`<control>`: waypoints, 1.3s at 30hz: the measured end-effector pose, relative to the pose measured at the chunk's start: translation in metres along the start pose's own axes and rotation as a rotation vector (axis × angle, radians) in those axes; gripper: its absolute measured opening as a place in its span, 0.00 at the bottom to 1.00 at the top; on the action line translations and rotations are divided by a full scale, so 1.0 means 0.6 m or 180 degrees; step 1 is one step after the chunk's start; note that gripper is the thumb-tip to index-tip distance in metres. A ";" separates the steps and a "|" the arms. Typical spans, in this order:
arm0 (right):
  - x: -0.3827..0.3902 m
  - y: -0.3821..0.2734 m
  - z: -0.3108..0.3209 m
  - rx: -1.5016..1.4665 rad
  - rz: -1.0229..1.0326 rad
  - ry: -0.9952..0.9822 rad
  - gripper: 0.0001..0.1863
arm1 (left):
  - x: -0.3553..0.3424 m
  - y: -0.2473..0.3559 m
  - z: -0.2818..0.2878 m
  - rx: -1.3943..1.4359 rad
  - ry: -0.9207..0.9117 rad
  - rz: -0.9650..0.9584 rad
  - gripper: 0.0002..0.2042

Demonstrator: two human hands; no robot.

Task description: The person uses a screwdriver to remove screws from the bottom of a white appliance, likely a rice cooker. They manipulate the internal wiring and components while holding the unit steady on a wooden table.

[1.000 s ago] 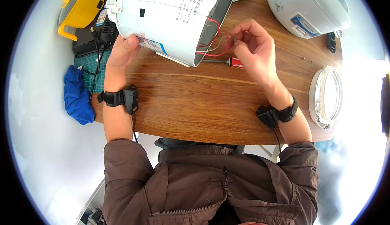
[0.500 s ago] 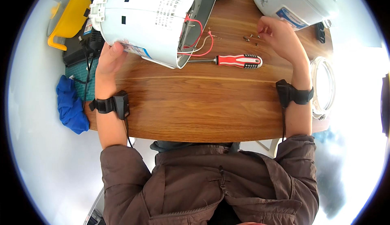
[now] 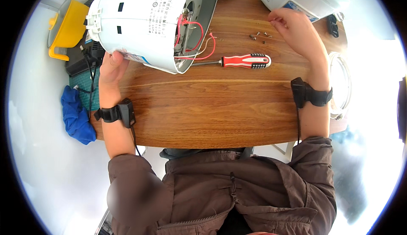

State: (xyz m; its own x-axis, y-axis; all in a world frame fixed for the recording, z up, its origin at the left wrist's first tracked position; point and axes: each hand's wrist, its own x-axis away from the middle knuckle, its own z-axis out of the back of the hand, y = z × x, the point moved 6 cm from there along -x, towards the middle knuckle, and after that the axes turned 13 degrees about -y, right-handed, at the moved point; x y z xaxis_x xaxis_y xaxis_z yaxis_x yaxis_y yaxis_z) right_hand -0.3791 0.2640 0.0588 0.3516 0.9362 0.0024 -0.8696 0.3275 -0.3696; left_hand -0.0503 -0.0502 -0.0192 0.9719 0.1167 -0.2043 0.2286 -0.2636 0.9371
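Lying on its side at the far left of the wooden counter [image 3: 203, 107], the white rice cooker body [image 3: 144, 20] shows red wires at its open base, while the left hand [image 3: 111, 67] props it from below, fingers hidden. Right of it lies a red-handled screwdriver [image 3: 246, 60], then small screws [image 3: 259, 36]. The right hand [image 3: 296, 33] hovers just beside them, fingers curled loosely, pinching nothing visible.

Right hand [image 3: 296, 33] withdrawn from red wires [image 3: 193, 40] at opened cooker base [image 3: 148, 20], shifted rightward beside small screws [image 3: 259, 35]. Red-handled screwdriver [image 3: 243, 60] uncovered, left lying on counter [image 3: 212, 107].
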 end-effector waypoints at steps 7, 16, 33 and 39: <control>0.031 -0.100 0.002 0.0033 -0.0009 -0.0711 0.08 | -0.001 -0.001 -0.005 0.0033 0.0001 0.0021 0.43; 0.044 -0.153 -0.083 0.1052 0.0673 -0.0765 0.08 | 0.002 -0.020 0.005 -0.0065 0.0146 0.0090 0.48; 0.083 -0.155 0.117 -0.0392 0.0484 0.0557 0.12 | 0.001 0.012 -0.007 -0.0174 0.0077 0.0015 0.56; 0.063 -0.161 0.103 -0.0652 0.0630 0.0528 0.12 | 0.004 0.021 -0.017 0.0000 -0.0011 -0.0124 0.53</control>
State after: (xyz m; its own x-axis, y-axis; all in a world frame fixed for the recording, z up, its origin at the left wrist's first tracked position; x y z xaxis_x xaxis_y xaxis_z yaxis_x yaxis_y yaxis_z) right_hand -0.3032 0.2755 0.1519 0.2491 0.9400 -0.2334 -0.8447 0.0929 -0.5271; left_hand -0.0457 -0.0431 -0.0051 0.9625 0.1237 -0.2416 0.2663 -0.2590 0.9284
